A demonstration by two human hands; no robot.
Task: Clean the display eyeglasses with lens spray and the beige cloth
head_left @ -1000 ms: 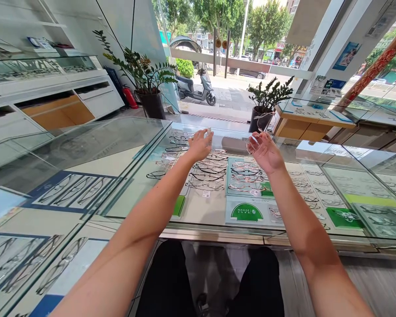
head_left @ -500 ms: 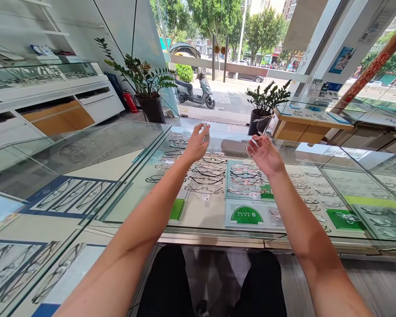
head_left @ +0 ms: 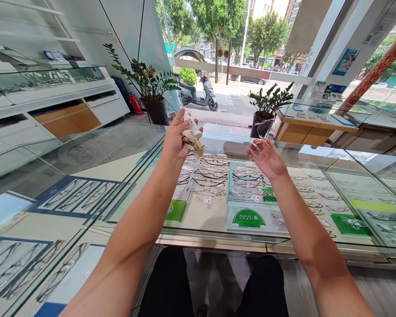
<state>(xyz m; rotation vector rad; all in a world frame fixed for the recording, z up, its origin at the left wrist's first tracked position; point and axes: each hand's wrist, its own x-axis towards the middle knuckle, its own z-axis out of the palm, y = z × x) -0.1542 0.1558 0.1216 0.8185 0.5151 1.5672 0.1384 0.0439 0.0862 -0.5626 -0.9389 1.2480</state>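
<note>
My left hand (head_left: pixel 174 140) is held above the glass counter, turned so the palm side shows. Its fingers are closed round a small white bottle (head_left: pixel 194 130) and a crumpled beige cloth (head_left: pixel 196 144), which hangs below the bottle. To the right, my right hand (head_left: pixel 272 161) pinches a thin-rimmed pair of eyeglasses (head_left: pixel 252 152) with clear lenses, raised over the counter. A gap separates the two hands. Under the glass between them lie rows of spectacle frames (head_left: pixel 211 171).
The glass display counter (head_left: pixel 214 241) spans the space before my knees. A green sign card (head_left: pixel 249 218) lies inside it. Potted plants (head_left: pixel 155 112) stand beyond, near the glass doors, and a scooter (head_left: pixel 199 94) is parked outside. A wooden-sided display case (head_left: pixel 308 127) stands at the right.
My left hand has moved left and turned, bringing the beige cloth and more of the bottle into sight. The right hand with the eyeglasses stays nearly in place. The view has shifted slightly.
</note>
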